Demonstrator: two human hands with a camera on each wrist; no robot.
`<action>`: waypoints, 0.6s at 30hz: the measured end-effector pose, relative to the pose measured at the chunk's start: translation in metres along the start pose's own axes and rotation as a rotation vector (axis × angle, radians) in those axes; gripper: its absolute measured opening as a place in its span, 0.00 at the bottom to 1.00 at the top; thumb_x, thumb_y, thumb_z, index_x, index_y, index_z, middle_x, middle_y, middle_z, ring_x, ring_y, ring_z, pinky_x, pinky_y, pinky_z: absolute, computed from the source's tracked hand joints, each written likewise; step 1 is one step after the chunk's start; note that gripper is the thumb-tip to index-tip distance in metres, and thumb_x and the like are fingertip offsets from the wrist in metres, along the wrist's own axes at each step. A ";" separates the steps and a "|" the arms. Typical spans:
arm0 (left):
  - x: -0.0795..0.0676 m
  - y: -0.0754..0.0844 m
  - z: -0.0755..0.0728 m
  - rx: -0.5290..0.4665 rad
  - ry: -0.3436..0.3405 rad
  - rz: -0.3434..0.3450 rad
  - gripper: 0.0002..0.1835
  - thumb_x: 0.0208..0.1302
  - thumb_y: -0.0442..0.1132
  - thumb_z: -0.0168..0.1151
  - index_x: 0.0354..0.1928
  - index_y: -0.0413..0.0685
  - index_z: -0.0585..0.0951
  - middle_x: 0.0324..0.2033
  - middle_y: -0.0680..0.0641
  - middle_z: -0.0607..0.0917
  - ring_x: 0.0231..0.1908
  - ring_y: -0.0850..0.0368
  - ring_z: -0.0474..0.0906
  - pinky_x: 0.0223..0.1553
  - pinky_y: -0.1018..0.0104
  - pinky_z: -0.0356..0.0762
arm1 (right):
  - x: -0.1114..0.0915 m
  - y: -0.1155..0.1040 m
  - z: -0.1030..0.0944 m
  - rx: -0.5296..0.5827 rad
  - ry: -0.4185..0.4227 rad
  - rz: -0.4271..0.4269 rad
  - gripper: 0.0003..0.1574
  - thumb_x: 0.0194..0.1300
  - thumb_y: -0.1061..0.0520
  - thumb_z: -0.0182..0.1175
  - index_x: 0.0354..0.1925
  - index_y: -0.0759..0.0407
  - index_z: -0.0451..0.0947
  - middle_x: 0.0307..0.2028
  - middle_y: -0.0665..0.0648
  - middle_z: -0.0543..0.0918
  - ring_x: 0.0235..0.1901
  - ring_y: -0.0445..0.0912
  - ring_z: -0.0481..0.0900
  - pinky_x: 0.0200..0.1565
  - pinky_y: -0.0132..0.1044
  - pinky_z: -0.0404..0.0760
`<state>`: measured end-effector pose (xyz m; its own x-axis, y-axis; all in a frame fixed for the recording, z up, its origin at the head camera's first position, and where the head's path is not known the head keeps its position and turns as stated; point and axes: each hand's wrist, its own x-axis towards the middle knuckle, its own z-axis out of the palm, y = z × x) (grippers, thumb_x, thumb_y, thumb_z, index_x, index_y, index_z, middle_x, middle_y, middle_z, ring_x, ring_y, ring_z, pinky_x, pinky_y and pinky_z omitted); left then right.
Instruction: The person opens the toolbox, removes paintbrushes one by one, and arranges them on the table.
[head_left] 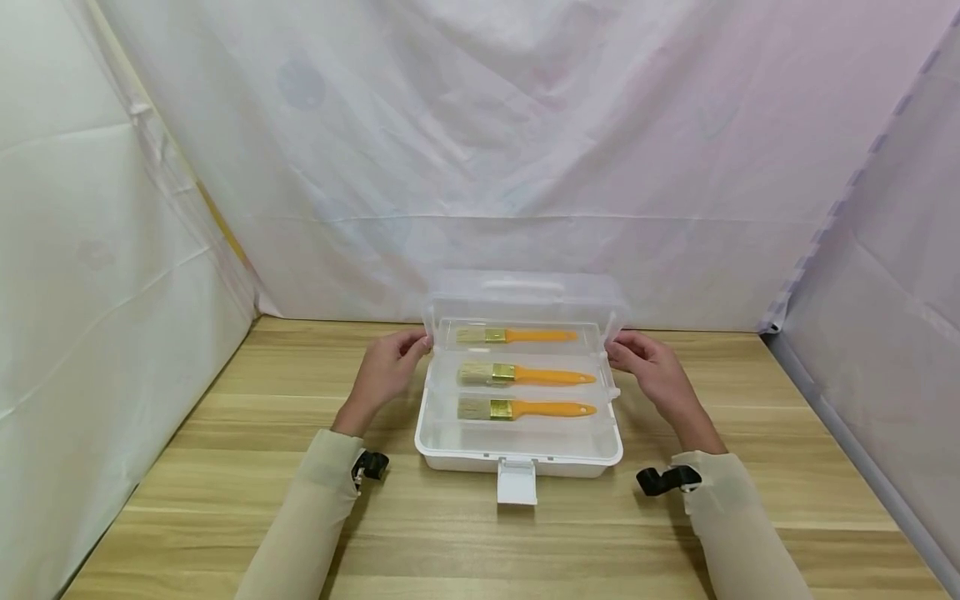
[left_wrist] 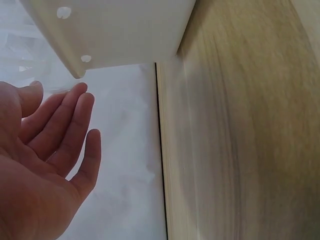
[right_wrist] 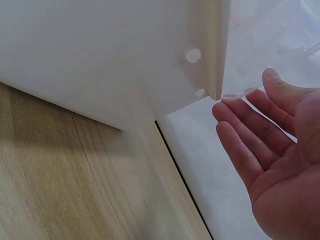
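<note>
A white plastic storage box point(head_left: 517, 462) stands on the table with its clear lid point(head_left: 525, 287) raised at the back. Inside, three flat paintbrushes lie in rows: a back brush point(head_left: 542, 336), a middle brush point(head_left: 553, 377) and a front brush point(head_left: 553, 409). All have orange handles pointing right. My left hand point(head_left: 386, 371) pinches the lid's left edge between thumb and fingers, low near the hinge. At the opposite side my right hand point(head_left: 656, 375) pinches the lid's right edge. In the wrist views the fingers point(left_wrist: 65, 120) and the fingers point(right_wrist: 250, 135) are only gently bent.
A white latch point(head_left: 517, 483) hangs down from the box's front. The box stands on a wood-grain table point(head_left: 420, 542). White cloth point(head_left: 525, 167) hangs behind the table, with more cloth on the left and right.
</note>
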<state>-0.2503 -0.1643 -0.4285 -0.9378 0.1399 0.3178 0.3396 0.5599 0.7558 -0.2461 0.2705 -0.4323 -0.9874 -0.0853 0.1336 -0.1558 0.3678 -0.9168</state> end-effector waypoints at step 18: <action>0.000 -0.001 0.002 0.018 -0.017 -0.049 0.12 0.86 0.42 0.61 0.49 0.42 0.88 0.34 0.49 0.89 0.35 0.53 0.83 0.41 0.56 0.78 | -0.003 -0.001 0.001 -0.079 -0.016 0.006 0.22 0.88 0.53 0.58 0.63 0.70 0.83 0.54 0.67 0.87 0.46 0.42 0.86 0.49 0.32 0.88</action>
<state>-0.2511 -0.1629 -0.4304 -0.9544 0.1254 0.2707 0.2919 0.5807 0.7600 -0.2427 0.2697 -0.4319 -0.9877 -0.0976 0.1220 -0.1528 0.4398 -0.8850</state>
